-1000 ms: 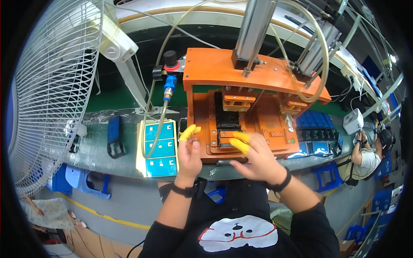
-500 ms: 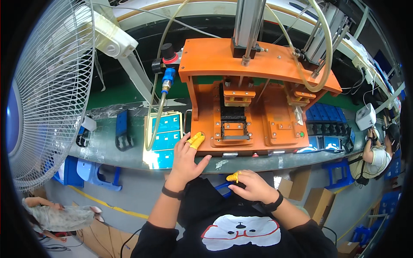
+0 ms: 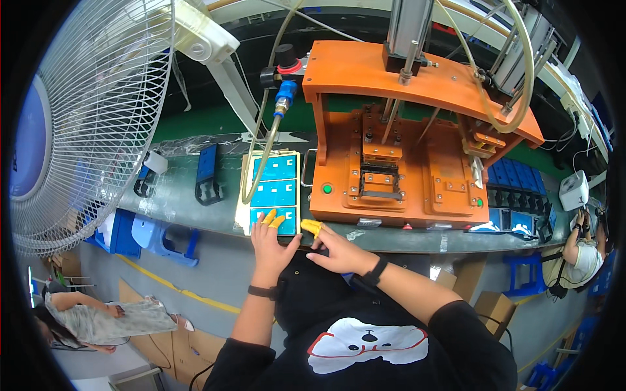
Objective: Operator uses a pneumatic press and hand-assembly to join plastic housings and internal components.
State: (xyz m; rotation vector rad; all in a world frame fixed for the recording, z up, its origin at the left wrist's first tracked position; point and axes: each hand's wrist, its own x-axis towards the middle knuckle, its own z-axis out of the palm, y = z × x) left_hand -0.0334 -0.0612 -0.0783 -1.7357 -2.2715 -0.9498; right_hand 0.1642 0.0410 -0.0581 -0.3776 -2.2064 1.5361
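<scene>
My left hand (image 3: 272, 244) lies with fingers spread on the lowest of several blue rectangular panels (image 3: 274, 193) on a pale backing sheet. Yellow finger cots cover two of its fingers. My right hand (image 3: 336, 251) is just right of the sheet's near corner, a yellow cot on its index finger and the thumb apart; nothing shows in its grasp. Right of the sheet stands an orange pneumatic press (image 3: 417, 68). A black plastic frame (image 3: 379, 193) sits in its left fixture, under an orange press block (image 3: 382, 152). A green button (image 3: 327, 189) is on the press's left front corner.
At left a large fan (image 3: 111, 117) overhangs the table. A loose black-and-blue part (image 3: 207, 173) lies on the green tabletop (image 3: 176, 195). An air hose (image 3: 264, 159) hangs over the panels. More such parts (image 3: 515, 176) stand right of the press. Two other people are farther off.
My left hand has left the press's front corner for the blue panels, uncovering the green button. My right hand has moved left toward the sheet. The left press block appears lower over the black frame.
</scene>
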